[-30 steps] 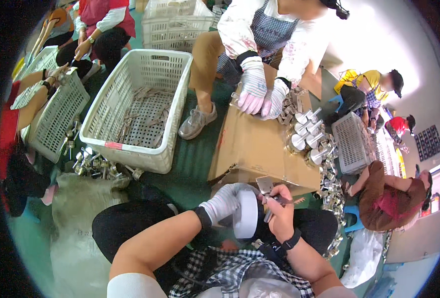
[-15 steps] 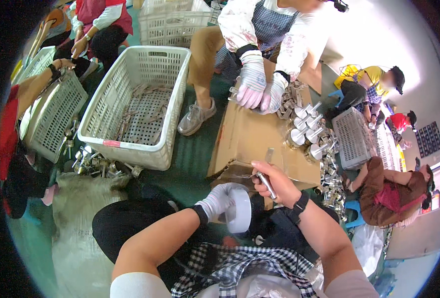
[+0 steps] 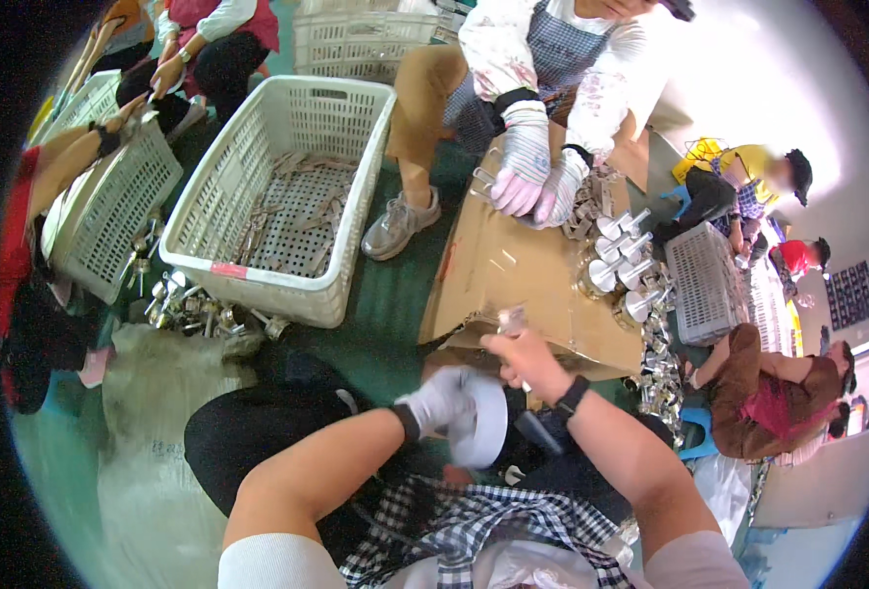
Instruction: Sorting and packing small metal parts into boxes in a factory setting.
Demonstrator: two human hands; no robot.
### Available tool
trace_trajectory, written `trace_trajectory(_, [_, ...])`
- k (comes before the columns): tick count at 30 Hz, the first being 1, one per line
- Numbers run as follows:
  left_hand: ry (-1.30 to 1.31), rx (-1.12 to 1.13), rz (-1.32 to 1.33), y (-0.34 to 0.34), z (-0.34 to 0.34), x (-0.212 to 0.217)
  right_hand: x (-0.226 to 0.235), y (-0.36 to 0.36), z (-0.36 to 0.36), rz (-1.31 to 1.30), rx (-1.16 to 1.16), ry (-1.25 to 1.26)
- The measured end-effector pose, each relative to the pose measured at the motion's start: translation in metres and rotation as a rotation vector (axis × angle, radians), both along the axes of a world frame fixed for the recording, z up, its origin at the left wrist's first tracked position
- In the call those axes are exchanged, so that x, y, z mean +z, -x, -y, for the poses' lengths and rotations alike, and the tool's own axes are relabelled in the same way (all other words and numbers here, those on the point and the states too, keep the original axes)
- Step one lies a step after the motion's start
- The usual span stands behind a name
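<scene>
My left hand [image 3: 442, 401], in a striped glove, is closed around a white round plastic cup-like container [image 3: 483, 422] held tilted above my lap. To its right and a little farther off, my bare right hand [image 3: 532, 361] is closed in a fist. A slim silvery piece [image 3: 513, 319] sticks out above the fist, smeared by motion; its exact kind I cannot make out. Just beyond is the near edge of a cardboard box [image 3: 513, 270]. Across it, a co-worker's striped gloves [image 3: 525, 182] rest at the box's far left side, by small metal strips.
Metal fittings with round discs and stems [image 3: 616, 260] stand on the box's right side; many more [image 3: 658, 383] are heaped beside it. A white crate [image 3: 341, 294] holding flat metal strips stands left. A pale sack [image 3: 159, 422] lies front left. Other people sit around.
My right hand has turned over, and the silvery piece now points upward instead of down to the right. The left hand keeps the white container. The whole view has shifted slightly.
</scene>
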State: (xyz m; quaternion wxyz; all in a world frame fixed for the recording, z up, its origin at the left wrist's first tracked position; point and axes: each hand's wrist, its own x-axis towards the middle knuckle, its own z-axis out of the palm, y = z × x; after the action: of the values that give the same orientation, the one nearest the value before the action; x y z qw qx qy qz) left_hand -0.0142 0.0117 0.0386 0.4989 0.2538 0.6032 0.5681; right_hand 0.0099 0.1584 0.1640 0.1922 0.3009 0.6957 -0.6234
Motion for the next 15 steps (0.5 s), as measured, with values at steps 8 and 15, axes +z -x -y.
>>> trace_trajectory(8, [0.217,-0.294,-0.077,-0.054,0.036,-0.041,0.001,-0.029,0.008,0.068,-0.056,0.061])
trace_trajectory(15, [-0.056,-0.226,-0.069,-0.035,0.013,0.015,0.055,-0.04,-0.003,0.04,0.068,-0.074])
